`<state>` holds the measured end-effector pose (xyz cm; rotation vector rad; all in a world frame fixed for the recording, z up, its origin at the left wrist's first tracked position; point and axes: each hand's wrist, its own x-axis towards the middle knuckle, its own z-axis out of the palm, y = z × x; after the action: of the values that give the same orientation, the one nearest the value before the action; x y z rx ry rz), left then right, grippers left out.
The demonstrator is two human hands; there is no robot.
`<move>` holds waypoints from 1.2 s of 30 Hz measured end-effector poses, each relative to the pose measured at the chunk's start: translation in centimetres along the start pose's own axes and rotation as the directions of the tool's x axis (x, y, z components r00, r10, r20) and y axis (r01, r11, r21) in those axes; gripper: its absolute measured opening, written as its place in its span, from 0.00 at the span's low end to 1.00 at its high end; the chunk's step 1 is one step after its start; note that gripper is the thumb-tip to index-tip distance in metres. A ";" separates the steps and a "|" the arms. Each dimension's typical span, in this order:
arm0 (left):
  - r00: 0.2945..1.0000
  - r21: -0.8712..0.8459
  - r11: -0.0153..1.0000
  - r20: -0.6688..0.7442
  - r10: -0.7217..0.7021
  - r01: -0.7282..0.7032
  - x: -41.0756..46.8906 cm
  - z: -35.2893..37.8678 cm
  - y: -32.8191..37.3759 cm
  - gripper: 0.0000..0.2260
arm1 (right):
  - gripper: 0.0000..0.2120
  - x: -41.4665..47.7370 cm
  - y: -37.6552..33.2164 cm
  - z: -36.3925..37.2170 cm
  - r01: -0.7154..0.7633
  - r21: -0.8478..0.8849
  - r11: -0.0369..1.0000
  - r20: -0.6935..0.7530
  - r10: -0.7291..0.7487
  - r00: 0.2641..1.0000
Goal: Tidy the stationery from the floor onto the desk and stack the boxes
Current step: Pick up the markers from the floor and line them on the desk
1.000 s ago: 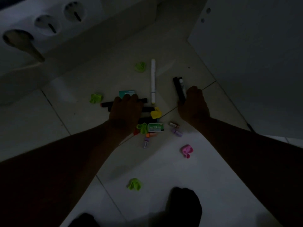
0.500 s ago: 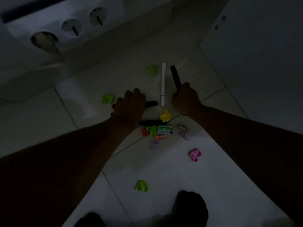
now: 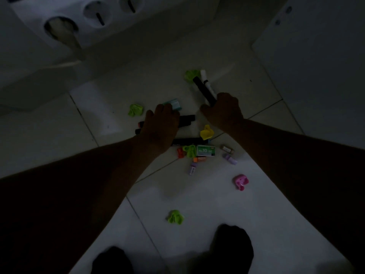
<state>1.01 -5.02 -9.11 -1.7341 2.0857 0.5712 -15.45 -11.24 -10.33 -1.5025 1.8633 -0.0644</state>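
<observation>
Stationery lies scattered on the dim white tiled floor. My right hand is closed around a black marker and a white marker, both sticking out away from me. My left hand rests palm down on two black markers. A teal box lies just beyond its fingers. A third black marker and a green staples box lie nearer me. Around them lie small highlighter caps and crumpled green, yellow and pink clips.
A white desk unit with round holes stands at the upper left. A white cabinet panel stands at the right. Another green clip lies near my feet at the bottom edge.
My right hand has gathered the white marker together with the black one and tilted both to the left. My left hand stays on the black markers; the teal box shows again.
</observation>
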 end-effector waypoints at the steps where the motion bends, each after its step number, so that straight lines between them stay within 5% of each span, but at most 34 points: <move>1: 1.000 0.001 1.000 0.009 -0.006 0.006 -0.1 -0.1 -0.1 0.20 | 0.21 -0.4 0.1 -0.2 0.008 0.012 1.000 -0.019 -0.008 1.000; 6: 0.999 -0.002 1.000 0.046 -0.023 0.023 0.5 -0.7 -1.2 0.22 | 0.12 -3.5 1.0 -1.3 0.178 0.087 0.980 -0.050 -0.175 0.983; 12: 0.971 -0.511 0.854 -0.141 -0.195 0.098 0.4 -1.8 -2.4 0.16 | 0.11 -6.4 2.4 -1.5 0.315 0.173 0.933 0.105 -0.335 0.936; 17: 0.959 -0.539 0.840 -0.201 -0.199 0.061 -1.1 -1.8 -5.0 0.24 | 0.15 -7.0 1.2 -0.4 0.453 -0.071 0.889 0.241 -0.426 0.872; 24: 0.915 -0.747 0.629 -0.070 -0.397 0.216 -5.6 -1.3 -6.3 0.22 | 0.31 -7.1 0.2 1.0 0.506 -0.356 0.785 0.476 -0.314 0.822; 28: 0.909 -0.796 0.553 -0.010 -0.417 0.244 -7.8 -1.4 -6.2 0.23 | 0.29 -8.0 0.3 1.1 0.394 -0.325 0.860 0.429 -0.238 0.872; 31: 0.888 -0.842 0.455 0.059 -0.456 0.289 -9.4 -2.2 -5.6 0.23 | 0.18 -8.7 -0.3 0.3 0.185 -0.028 0.982 0.292 -0.169 0.941; 36: 0.892 -0.865 0.395 0.123 -0.435 0.311 -12.5 -5.9 -4.2 0.21 | 0.19 -11.3 -3.3 -3.8 -0.127 0.325 0.937 0.353 0.004 0.936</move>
<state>7.20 1.61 2.10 -2.7372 1.3561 1.6142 -14.24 -4.02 -0.38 -1.1253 1.5236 -0.0815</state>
